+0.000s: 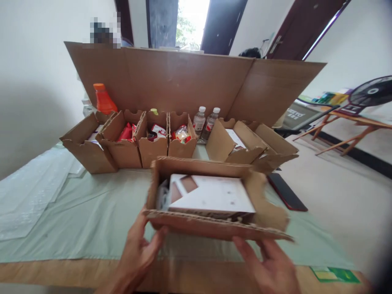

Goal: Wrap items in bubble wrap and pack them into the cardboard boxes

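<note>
An open-topped cardboard box is held between my two hands over the front of the table. Inside it lies a white carton with brown patches, and something grey in clear wrapping is at its left end. My left hand grips the near left corner, thumb against the front wall. Under the front wall toward the right end, my right hand has its fingers curled against the cardboard, some of them hidden beneath it.
Behind stands a row of cardboard bins with packets, two clear bottles and an orange bottle, backed by a cardboard screen. Bubble wrap lies left. A dark flat object lies right, a green packet near the front edge.
</note>
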Tool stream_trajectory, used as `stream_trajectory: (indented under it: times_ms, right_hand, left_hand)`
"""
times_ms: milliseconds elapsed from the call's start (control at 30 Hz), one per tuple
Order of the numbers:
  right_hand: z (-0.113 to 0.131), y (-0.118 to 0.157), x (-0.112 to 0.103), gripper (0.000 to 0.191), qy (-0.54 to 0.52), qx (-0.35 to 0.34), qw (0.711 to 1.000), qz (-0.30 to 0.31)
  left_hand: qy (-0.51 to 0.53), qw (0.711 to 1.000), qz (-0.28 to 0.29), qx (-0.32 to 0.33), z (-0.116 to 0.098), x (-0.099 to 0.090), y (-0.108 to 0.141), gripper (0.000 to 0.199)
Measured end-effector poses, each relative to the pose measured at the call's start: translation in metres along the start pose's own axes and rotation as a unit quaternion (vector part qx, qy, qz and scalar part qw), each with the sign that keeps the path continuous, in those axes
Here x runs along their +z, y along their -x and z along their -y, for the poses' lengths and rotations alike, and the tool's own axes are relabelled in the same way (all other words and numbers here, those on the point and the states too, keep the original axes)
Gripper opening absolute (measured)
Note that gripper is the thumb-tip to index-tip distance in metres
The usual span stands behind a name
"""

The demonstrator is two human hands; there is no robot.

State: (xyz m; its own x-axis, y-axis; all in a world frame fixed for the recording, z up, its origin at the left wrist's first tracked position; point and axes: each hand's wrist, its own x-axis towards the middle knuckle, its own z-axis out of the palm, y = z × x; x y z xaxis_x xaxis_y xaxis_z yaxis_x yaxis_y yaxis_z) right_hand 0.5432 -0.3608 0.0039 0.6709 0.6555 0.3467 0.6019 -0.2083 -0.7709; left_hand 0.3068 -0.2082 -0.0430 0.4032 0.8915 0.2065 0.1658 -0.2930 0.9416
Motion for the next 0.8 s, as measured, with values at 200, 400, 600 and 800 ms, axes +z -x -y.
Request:
stream_trajectory:
  times_ms: [200,400,600,800]
  right_hand:
    - [-0.021,-0.042,0.048,0.044,-0.113,-0.023,0.990,0.076]
    - [-0.076,-0.077,0.045,0.059,-0.183,-0.004,0.982,0.056]
    - [-0.089,-0.104,0.075,0.072,-0.179,-0.045,0.983,0.007]
    - [-0.088,-0.122,0.103,0.069,-0.169,-0.065,0.983,-0.019]
  left_hand:
    - [0.023,0.999,-0.033,-0.021,0.033,0.006,0.014,0.054]
    - [0.001,0.997,-0.003,0.079,0.039,0.074,0.018,0.073]
    - [-0.026,0.994,0.018,0.105,0.034,0.088,0.025,0.079]
    - [-0.032,0.994,0.024,0.101,0.032,0.102,0.029,0.076]
